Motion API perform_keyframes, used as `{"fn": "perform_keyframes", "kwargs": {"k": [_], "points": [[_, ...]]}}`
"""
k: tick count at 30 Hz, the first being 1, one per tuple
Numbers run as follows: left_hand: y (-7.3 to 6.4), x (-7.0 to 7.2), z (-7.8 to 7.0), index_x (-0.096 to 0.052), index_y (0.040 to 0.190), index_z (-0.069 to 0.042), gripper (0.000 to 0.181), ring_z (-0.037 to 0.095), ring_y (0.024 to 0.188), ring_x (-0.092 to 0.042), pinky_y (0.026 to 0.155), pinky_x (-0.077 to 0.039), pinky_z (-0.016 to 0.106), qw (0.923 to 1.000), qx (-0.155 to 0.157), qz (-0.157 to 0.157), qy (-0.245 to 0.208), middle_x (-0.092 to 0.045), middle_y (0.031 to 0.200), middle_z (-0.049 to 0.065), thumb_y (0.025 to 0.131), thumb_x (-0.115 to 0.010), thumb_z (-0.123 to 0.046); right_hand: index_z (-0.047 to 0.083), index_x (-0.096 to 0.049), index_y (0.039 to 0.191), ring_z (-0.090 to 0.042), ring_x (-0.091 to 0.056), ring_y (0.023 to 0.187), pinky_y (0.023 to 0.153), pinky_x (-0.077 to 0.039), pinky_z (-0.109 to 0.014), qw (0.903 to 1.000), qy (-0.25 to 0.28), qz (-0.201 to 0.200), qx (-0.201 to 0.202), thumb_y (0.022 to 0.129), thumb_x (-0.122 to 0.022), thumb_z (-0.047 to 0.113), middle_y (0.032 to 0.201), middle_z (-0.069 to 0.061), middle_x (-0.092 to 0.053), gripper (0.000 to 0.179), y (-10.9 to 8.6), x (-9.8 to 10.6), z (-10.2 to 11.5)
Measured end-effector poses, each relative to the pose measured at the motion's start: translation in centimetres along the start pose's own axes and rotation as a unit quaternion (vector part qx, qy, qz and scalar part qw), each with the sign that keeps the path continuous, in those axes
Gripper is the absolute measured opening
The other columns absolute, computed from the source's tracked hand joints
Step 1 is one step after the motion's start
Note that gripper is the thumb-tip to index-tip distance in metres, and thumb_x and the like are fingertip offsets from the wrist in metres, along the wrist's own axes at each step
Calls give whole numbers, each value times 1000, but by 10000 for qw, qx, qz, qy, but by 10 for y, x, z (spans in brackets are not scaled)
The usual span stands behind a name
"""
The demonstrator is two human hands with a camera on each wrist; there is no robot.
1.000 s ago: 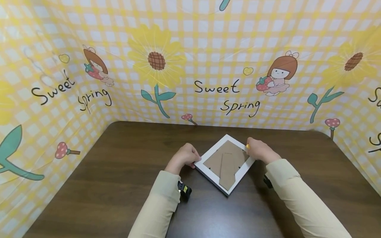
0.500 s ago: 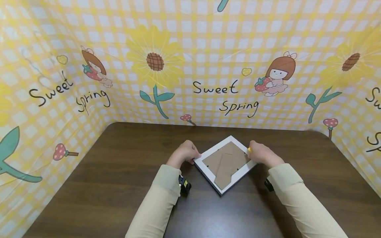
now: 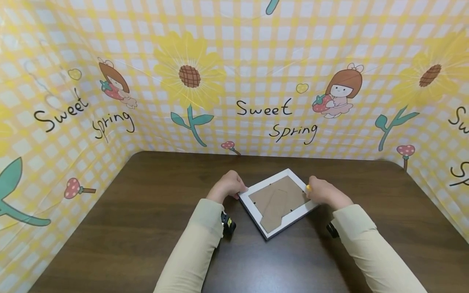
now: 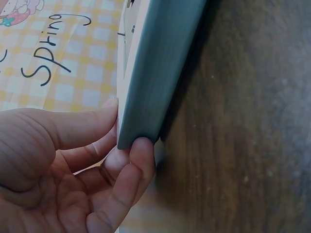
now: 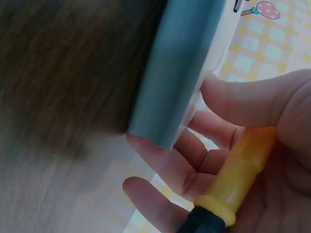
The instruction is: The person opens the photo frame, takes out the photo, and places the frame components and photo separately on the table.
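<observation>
A picture frame (image 3: 253, 211) lies face down, its white back border and brown cardboard backing with a stand leg (image 3: 275, 209) facing up. Small dark tabs sit along the backing's edge. My left hand (image 3: 229, 186) pinches the left corner, thumb on the back and fingers under the blue-grey side (image 4: 155, 73). At the right corner my right hand (image 3: 326, 193) grips the frame the same way. That hand also keeps a yellow handle (image 5: 248, 160) with a black part against its palm; what tool it is cannot be told.
The dark brown wooden table (image 3: 146, 228) spreads around the frame. A yellow checked cloth (image 3: 256, 61) with printed flowers and figures hangs behind and at both sides. Dark cameras (image 3: 228, 223) sit on both wrists.
Both hands have turned the frame clockwise as seen from above. Its far corner has shifted right and its near corner left, while the right hand has come slightly nearer.
</observation>
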State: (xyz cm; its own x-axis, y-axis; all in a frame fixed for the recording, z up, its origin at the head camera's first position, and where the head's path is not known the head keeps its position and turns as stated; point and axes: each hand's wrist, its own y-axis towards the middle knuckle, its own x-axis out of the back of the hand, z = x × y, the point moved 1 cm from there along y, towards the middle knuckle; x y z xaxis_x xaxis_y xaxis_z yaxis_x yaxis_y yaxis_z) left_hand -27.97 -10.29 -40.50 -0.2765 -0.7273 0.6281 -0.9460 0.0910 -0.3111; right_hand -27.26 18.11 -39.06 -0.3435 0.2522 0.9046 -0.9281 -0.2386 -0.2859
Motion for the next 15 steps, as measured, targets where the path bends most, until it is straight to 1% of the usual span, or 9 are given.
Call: {"fn": "perform_keyframes", "kwargs": {"k": [5,11,15], "points": [[3,0,-1,-73,86,6,15,13,58,-56,62,-57,26,9999,-65,64,-75,-63,79,7,90,-71,-8,-10,-44,108,-27,-53,74,68,-47,-37,10000,-30,-27,-16,91,-55,6,84,-16,-54,25,-5,-1,-1],[5,1,-5,-73,86,5,15,14,60,-57,65,-58,28,9999,-63,33,83,-62,77,6,90,-71,-9,-11,-45,108,-28,-54,75,71,-49,-42,9998,-8,-175,2,91,-57,5,85,-17,-56,26,-8,-4,0],[7,2,-7,-72,86,6,15,15,62,-57,69,-59,31,9999,-51,6,134,-62,77,7,90,-71,-9,-11,-45,106,-27,-54,74,69,-49,-40,9998,4,-206,-13,91,-58,6,83,-16,-55,26,-8,-5,-2]]}}
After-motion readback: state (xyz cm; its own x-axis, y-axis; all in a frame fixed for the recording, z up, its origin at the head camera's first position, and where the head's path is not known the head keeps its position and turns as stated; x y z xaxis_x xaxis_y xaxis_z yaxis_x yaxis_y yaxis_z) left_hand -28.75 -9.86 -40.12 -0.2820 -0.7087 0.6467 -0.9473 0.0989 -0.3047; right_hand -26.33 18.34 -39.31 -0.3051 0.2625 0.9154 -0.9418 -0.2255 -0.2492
